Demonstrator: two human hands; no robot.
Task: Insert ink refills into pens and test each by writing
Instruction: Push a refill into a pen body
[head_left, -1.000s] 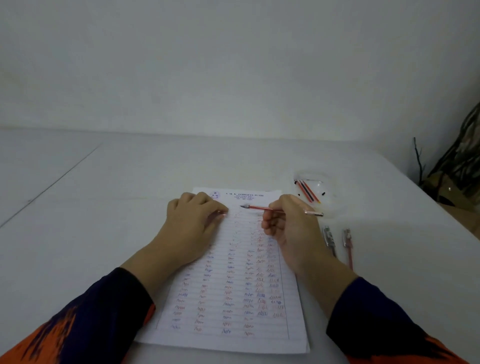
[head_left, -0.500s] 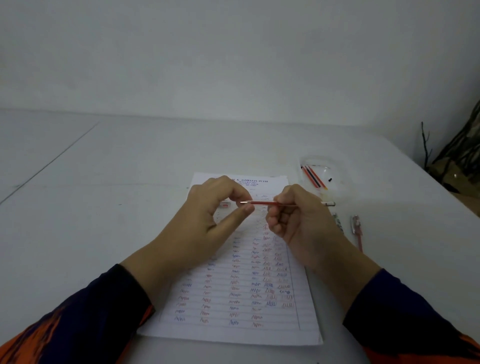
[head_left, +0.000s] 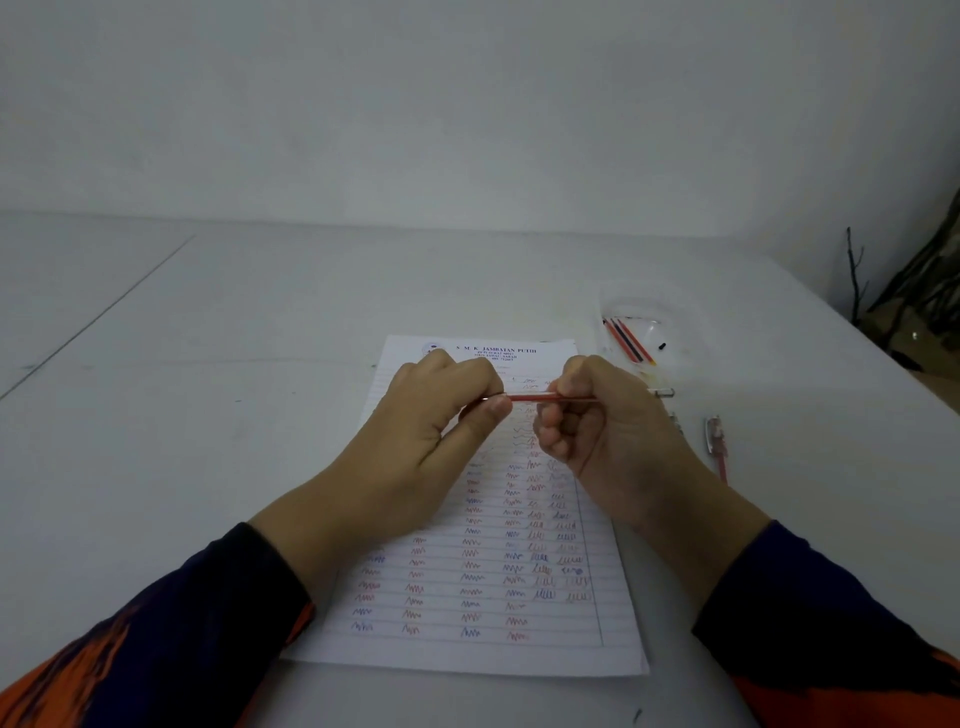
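Observation:
A slim red pen is held level above the lined sheet, which carries rows of red and blue scribbles. My right hand grips its barrel with curled fingers; the clip end sticks out to the right. My left hand pinches the tip end between thumb and forefinger. Whether a cap or tip piece is in that pinch is hidden.
A clear plastic tub with red and dark refills stands at the back right. Another red pen lies on the white table right of the sheet. Dark branches sit past the table's right edge.
My left hand rose from the sheet and moved right onto the pen's tip. My right hand kept its grip and lifted the pen slightly.

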